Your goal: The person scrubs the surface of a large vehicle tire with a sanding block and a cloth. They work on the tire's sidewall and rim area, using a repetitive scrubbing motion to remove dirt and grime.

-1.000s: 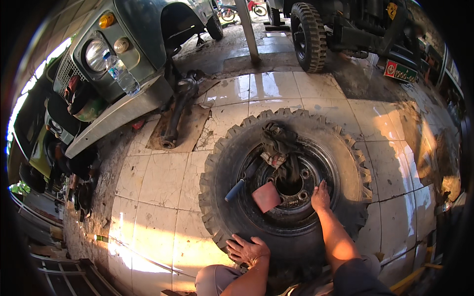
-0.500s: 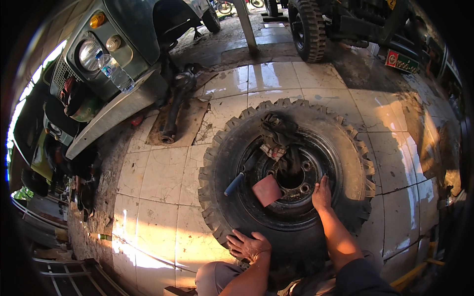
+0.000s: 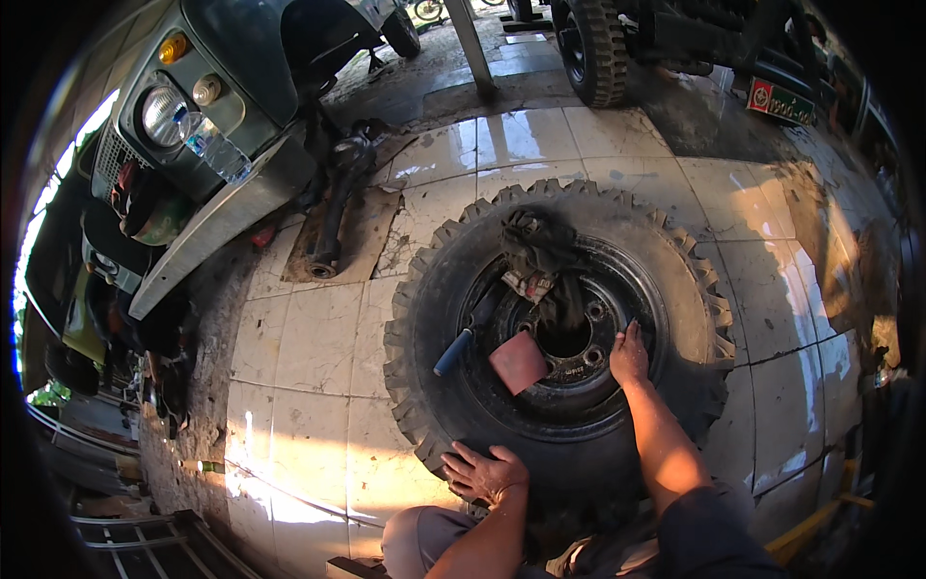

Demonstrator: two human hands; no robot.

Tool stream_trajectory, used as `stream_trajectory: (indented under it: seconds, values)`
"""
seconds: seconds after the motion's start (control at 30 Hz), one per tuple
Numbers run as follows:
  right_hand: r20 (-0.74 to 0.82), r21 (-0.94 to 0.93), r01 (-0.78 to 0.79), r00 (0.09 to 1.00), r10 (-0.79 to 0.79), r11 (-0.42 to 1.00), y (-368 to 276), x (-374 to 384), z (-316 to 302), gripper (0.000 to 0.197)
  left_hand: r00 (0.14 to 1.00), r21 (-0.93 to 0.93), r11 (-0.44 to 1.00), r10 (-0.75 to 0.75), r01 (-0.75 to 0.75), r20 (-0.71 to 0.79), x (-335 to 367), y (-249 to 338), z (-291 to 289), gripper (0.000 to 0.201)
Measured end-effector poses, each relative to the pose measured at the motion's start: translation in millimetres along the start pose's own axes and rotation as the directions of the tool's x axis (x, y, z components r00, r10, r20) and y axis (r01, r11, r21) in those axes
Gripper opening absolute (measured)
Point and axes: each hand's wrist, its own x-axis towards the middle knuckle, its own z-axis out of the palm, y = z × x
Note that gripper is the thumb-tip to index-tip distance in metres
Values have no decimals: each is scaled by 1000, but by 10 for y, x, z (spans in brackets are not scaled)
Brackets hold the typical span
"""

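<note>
A large knobby tire (image 3: 434, 289) on a black steel wheel rim (image 3: 579, 429) lies flat before me. My left hand (image 3: 490, 476) rests palm down on the tire's near left sidewall, fingers spread. At the right side of the rim, my right hand (image 3: 631, 359) touches the inner wall with its fingers stretched out; its palm side is hidden. A reddish square of sandpaper (image 3: 518, 364) lies across the rim's left part. Beside it, a tool with a blue handle (image 3: 453, 352) leans over the rim edge. A dark crumpled cloth (image 3: 535, 241) and a small printed packet (image 3: 528, 286) sit at the far side.
To the left stands a dark green vehicle front with a metal bumper (image 3: 217, 217), a plastic bottle (image 3: 214, 147) on it. A greasy axle part (image 3: 333, 207) lies on cardboard (image 3: 371, 232). Another vehicle's wheel (image 3: 590, 53) and a post (image 3: 473, 48) stand beyond the tiled floor (image 3: 309, 338).
The view has tilted slightly, so the scene sits a little higher. My right hand remains at the rim's right side, and my left hand stays on the tire.
</note>
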Motion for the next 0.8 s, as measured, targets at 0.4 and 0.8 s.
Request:
stream_trajectory:
  seconds: [0.4,0.8]
  values:
    - [-134,-17,36,990,-38,999,141,-130,92,55,997,-4,999,35,-35,-76,-57,-21,183,77]
    - [-124,-3,26,992,-26,1000,83,-203,70,55,997,44,998,47,-44,-65,-27,-38,191,73]
